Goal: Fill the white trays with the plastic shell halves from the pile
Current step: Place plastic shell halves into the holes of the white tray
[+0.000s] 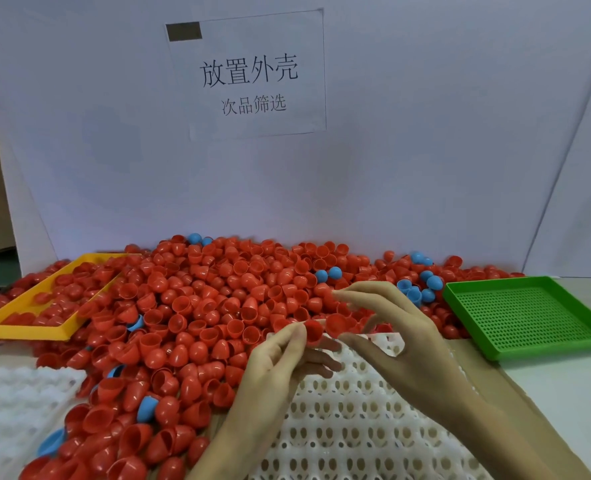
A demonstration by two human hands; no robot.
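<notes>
Bright even light, soft focus, perhaps edge-warped

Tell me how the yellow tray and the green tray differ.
The yellow tray lies left of the pile, the green tray right of it. The yellow tray holds red shell halves; the green tray holds none. The green tray's floor is perforated with small holes; the yellow tray's floor is hidden under shells. Both are shallow rectangular plastic trays with raised rims.
</notes>
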